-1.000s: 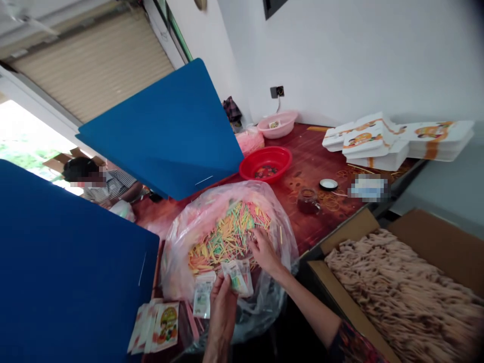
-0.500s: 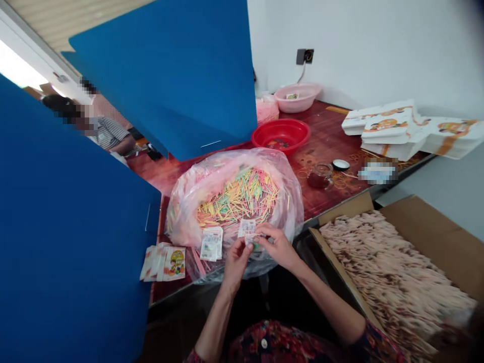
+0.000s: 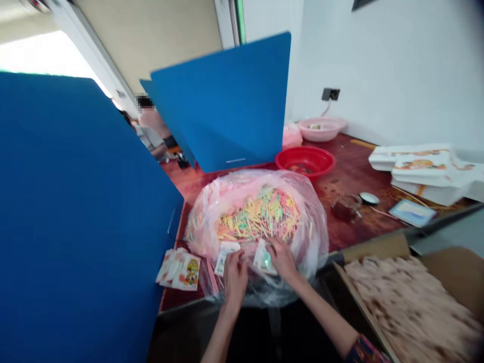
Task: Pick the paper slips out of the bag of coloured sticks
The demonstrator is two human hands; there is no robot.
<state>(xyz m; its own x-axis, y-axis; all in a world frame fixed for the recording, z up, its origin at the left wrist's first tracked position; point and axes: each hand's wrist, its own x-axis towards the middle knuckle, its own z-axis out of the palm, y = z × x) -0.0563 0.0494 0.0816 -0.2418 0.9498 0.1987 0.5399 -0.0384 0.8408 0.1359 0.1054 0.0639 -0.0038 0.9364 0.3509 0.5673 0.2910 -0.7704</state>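
A clear plastic bag [image 3: 317,237] full of short pink, yellow and green sticks [image 3: 260,217] lies open in front of me. My right hand [image 3: 282,258] has its fingers bent over the upper right edge of a small white packet [image 3: 261,257] with a green patch, at the bag's near side. My left hand [image 3: 235,275] is curled, fingertips together, beside another white printed packet [image 3: 226,252]; anything between those fingertips is hidden. Farther left, several printed packets [image 3: 181,269] lie overlapping on the table.
Blue panels [image 3: 227,111] stand at the left and behind the bag. A red basin [image 3: 327,164], a pink basin [image 3: 321,132], a glass jar [image 3: 347,206], a lid [image 3: 369,198] and white printed stacks [image 3: 419,166] are on the table. A carton [image 3: 363,302] of pale pieces stands right. Two people are beyond.
My hands have moved apart from their shared pinch on a small packet, the left towards the left packet. The camera view has shifted, so the table appears lower and farther right.
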